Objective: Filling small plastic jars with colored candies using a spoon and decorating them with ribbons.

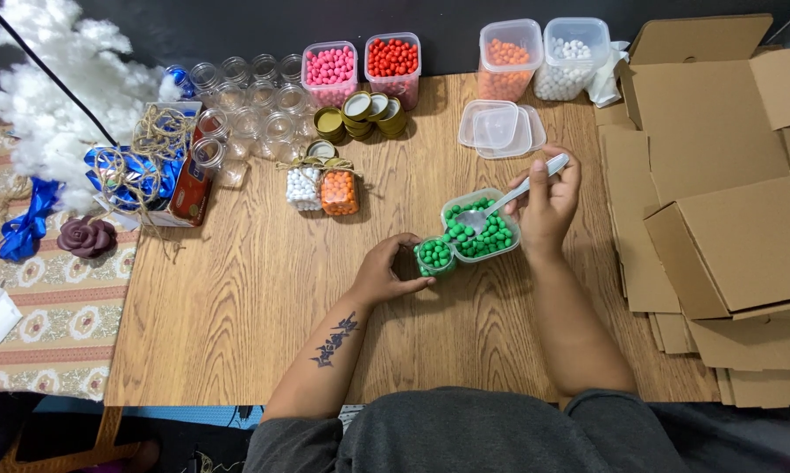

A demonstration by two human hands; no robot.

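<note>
My left hand point(384, 268) grips a small glass jar point(434, 257) filled with green balls, tilted against a clear plastic tub of green balls point(485, 236) on the wooden table point(237, 289). My right hand point(546, 200) holds a metal spoon point(509, 200) by its handle. The spoon's bowl rests in the tub among the green balls.
Two filled jars, white point(304, 187) and orange point(339, 192), stand mid-table. Behind are empty jars point(255, 109), gold lids point(360, 114), tubs of pink point(329, 72), red point(392, 65), orange point(507, 56) and white balls point(572, 56), and clear lids point(498, 128). Flat cardboard boxes point(719, 193) lie right; ribbons and twine point(141, 166) left.
</note>
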